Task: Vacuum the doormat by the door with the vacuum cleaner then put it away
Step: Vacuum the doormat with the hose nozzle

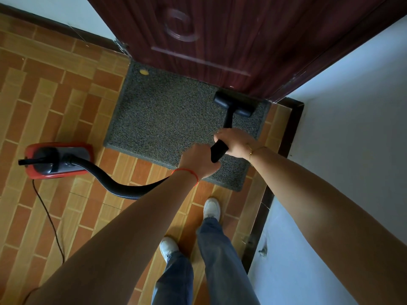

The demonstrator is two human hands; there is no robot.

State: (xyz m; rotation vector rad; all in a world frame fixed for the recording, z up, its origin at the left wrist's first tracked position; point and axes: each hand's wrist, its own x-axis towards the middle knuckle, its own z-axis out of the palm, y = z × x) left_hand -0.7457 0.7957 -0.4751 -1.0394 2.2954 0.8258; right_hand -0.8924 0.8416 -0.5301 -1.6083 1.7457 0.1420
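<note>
Clearly both hands are closed around the black wand (pixel 220 148) of the vacuum cleaner (pixel 58 160): the right hand (pixel 234 143) holds it higher toward the nozzle end, and the left hand (pixel 198 160) wraps it just below, where the hose (pixel 123 186) joins. Each grip looks firm and full-fisted, though the fingers themselves are mostly hidden behind the knuckles. The floor head (pixel 234 104) rests flat on the far right corner of the grey doormat (pixel 167 119), close against the foot of the dark wooden door (pixel 220 40). The red canister body sits on the tiled floor (pixel 44 95) to the left of the mat, well apart from the person, with its cord (pixel 49 219) trailing back along the tiles. The wand is likely rigid and light, so the two-handed hold gives good control for push and pull strokes; the ribbed hose is flexible and will probably drag the canister if pulled taut. The mat looks coarse and could shift or bunch under the head. A small yellowish scrap (pixel 144 72) lies at the mat's far left corner, not yet reached.
</note>
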